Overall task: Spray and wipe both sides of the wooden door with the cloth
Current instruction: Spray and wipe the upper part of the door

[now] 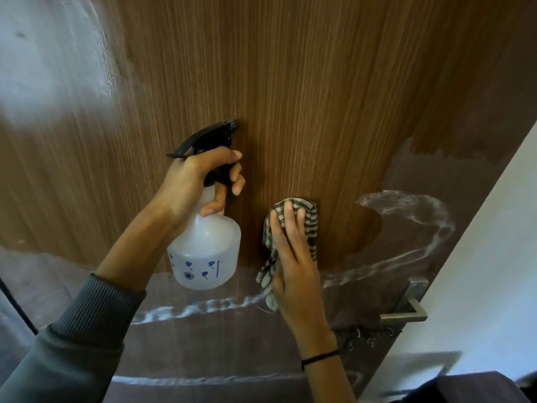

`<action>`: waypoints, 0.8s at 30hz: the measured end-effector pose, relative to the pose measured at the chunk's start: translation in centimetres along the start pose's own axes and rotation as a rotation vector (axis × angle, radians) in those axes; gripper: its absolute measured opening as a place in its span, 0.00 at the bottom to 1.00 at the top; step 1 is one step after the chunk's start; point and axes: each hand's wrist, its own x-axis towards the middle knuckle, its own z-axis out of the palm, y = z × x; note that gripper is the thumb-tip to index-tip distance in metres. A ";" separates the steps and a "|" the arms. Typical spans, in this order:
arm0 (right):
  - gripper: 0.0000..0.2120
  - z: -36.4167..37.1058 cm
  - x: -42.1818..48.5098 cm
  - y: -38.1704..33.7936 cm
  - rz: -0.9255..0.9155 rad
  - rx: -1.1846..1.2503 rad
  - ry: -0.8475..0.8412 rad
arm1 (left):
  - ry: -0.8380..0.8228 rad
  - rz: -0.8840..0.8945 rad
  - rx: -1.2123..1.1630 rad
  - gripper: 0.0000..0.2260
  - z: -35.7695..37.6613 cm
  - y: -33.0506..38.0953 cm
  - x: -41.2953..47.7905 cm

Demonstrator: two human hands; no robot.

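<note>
Cloth (309,225), striped and limp, lies under my right hand (293,257), whose flat fingers press it against the wooden door (290,68) at frame centre. I judge it soft and quick to bunch, so best pinned under the palm. At nine o'clock, my left hand (197,181) grips the spray bottle (203,251) by its neck. The bottle is probably light, stiff plastic. White streaks (406,210) lie at three o'clock.

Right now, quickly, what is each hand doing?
Left hand: closed, holding the spray bottle by its neck.
Right hand: open, fingers flat, pressing the cloth on the door.
</note>
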 end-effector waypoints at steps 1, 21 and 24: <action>0.40 -0.2 -0.1 0.6 -0.003 -0.005 -0.001 | 0.004 -0.006 0.004 0.14 0.0 0.1 -0.1; 0.23 -12.0 -0.4 3.7 0.615 0.461 0.694 | -0.214 -0.043 0.083 0.16 12.5 -1.4 2.5; 0.25 -13.4 1.1 4.0 0.530 0.415 0.658 | -0.129 -0.118 0.133 0.18 14.3 -1.4 3.4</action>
